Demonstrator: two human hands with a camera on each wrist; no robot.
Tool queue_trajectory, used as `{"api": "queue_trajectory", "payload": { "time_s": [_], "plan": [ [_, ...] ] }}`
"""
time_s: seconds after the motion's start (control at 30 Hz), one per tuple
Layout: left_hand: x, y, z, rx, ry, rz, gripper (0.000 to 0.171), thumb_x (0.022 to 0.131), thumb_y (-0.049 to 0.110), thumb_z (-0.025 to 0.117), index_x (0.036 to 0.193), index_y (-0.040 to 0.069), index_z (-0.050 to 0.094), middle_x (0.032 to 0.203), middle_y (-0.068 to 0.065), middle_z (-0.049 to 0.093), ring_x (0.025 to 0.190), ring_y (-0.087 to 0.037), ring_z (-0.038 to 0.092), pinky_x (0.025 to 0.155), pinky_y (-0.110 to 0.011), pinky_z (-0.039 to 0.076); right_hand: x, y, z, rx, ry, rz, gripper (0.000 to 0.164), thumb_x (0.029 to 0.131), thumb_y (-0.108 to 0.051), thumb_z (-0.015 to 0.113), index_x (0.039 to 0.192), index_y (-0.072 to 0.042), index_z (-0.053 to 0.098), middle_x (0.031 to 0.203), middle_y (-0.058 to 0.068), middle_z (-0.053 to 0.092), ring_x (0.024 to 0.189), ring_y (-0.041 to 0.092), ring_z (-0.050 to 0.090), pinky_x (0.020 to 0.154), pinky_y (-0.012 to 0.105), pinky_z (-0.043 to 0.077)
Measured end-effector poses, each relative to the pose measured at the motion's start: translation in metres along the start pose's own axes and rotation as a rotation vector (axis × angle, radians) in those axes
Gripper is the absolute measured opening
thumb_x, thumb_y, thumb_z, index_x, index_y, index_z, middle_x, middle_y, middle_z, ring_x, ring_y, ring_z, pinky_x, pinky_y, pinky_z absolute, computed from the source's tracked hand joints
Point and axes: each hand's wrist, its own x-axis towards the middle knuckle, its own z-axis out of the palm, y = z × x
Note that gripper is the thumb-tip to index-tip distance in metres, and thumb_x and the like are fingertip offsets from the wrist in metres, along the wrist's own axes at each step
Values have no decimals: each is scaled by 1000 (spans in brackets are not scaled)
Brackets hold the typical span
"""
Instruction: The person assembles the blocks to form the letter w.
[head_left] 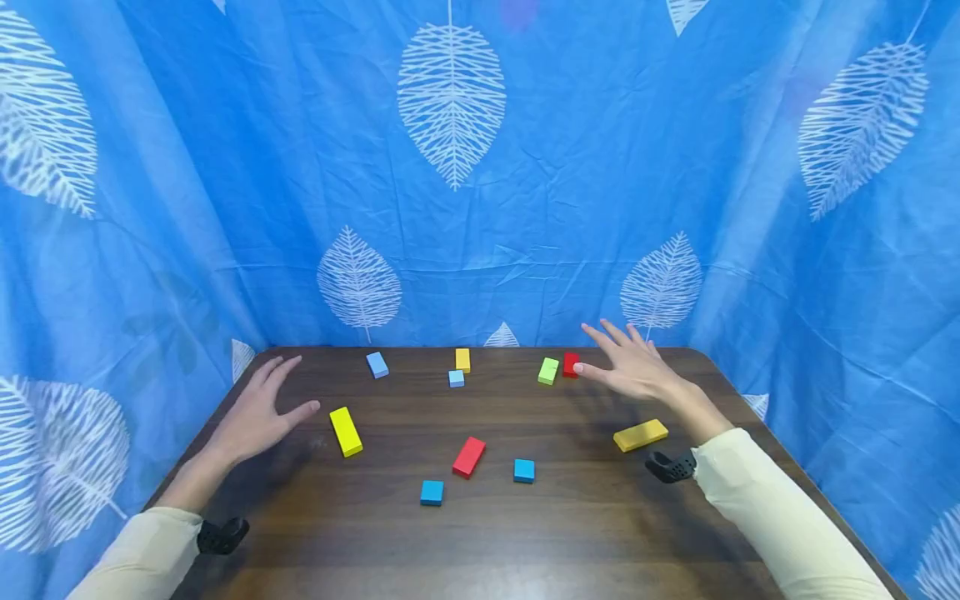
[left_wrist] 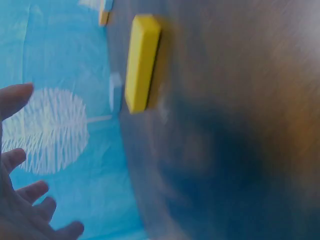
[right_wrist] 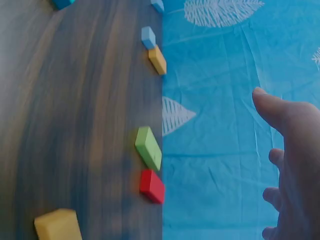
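Note:
My left hand [head_left: 255, 417] hovers over the left side of the table with its fingers spread, holding nothing. Nearest to it lies a long bright yellow block [head_left: 346, 432], also large in the left wrist view. Over the right side, my right hand [head_left: 633, 367] is raised with fingers apart and nothing in it. Its thumb overlaps a dark red block [head_left: 571, 365] in the head view; the right wrist view shows the hand apart from that block. A light green block [head_left: 548, 371] lies beside the red one. Below the right hand is a long amber block [head_left: 641, 435].
Toward the front lie a red block [head_left: 468, 457] and two blue blocks, one left [head_left: 432, 492] and one right [head_left: 524, 471]. At the back are a light blue block [head_left: 377, 365], an orange block [head_left: 462, 360] and a small light blue block [head_left: 456, 378]. A blue curtain [head_left: 540, 208] surrounds the table.

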Motion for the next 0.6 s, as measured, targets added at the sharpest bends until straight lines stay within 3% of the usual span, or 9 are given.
{"api": "queue_trajectory", "payload": {
  "time_s": [0.27,0.43,0.6],
  "plan": [
    [-13,7,34,-105,-114,-30,87,87,33,85,149,-9,41,150,-38,37,135,-58,38,103,-74,38,29,-17,18,92,-4,-123,85,99,-59,58,164,-14,29,167,24,19,148,60,4,110,81,6],
    [-9,8,52,-139,-194,-72,92,82,34,88,148,-11,42,149,-38,38,134,-57,40,105,-70,40,44,-35,25,118,-14,-171,85,98,-58,61,163,-13,32,166,24,23,151,55,7,114,77,11],
    [-4,6,63,-132,-233,-119,99,76,31,93,146,-15,42,147,-39,40,131,-55,44,106,-67,40,61,-55,38,155,-45,-215,83,98,-56,62,164,-16,32,168,19,22,153,49,6,116,73,13]
  ]
}}
